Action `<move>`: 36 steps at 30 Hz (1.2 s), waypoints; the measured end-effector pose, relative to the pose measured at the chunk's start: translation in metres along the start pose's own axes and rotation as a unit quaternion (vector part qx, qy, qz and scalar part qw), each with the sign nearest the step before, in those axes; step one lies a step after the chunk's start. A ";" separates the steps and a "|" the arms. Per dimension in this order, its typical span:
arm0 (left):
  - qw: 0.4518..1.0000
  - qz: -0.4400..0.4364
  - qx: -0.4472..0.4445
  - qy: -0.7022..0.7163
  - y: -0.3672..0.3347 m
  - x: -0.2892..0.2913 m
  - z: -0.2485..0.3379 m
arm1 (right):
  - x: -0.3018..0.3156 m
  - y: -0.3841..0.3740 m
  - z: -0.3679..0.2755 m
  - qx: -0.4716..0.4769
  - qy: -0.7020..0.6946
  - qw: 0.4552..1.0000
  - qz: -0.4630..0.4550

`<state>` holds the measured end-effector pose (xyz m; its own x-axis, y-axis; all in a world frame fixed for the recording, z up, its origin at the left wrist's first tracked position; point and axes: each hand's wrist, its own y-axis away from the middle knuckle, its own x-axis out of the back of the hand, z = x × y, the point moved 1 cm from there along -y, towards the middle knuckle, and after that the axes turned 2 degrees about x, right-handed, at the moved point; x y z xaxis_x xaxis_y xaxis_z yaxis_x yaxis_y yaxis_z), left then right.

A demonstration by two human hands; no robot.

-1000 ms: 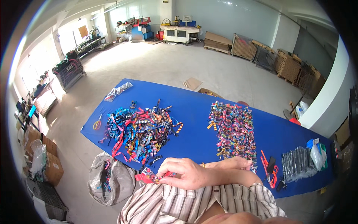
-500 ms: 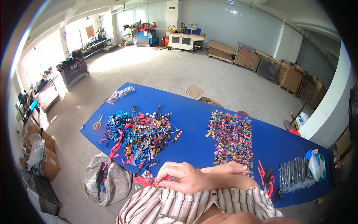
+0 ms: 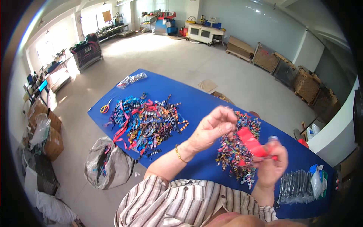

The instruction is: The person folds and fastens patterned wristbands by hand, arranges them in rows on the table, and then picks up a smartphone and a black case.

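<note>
My right hand (image 3: 271, 164) is closed on a broad red strap (image 3: 250, 143), which slants up and left from its fingers over the table. My left hand (image 3: 212, 128), with a gold bracelet at its wrist, is raised close to the strap's upper end. Its thumb and fingers are pinched together; what lies between them, if anything, is too small to make out. Below both hands a dense block of small multicoloured folded straps (image 3: 230, 155) covers part of the blue table (image 3: 181, 94). At the left lies a loose heap of coloured straps (image 3: 147, 125).
Yellow-handled scissors (image 3: 105, 108) and a clear plastic packet (image 3: 131, 80) lie at the table's far left. An open woven sack (image 3: 96, 172) stands on the floor by the left edge. Dark plastic-wrapped packs (image 3: 297, 187) lie at the right. Cartons (image 3: 53, 140) stand left.
My arms have uncrossed and lifted. The right hand has gone from the table's front edge to the right side; the left hand has risen from the strap block. The view has shifted.
</note>
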<state>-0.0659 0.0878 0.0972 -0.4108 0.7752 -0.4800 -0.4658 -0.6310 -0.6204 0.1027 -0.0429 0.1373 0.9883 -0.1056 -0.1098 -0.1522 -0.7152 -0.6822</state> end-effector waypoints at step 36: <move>0.943 -0.271 0.002 -0.192 0.005 -0.086 0.032 | 0.045 0.016 0.022 -0.071 0.136 0.971 0.182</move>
<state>-0.0574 0.0170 0.1552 -0.3645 0.9158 0.1684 -0.6912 -0.1449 -0.7080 0.1442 -0.0439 0.1062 0.8369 -0.5347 -0.1167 -0.5088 -0.6816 -0.5259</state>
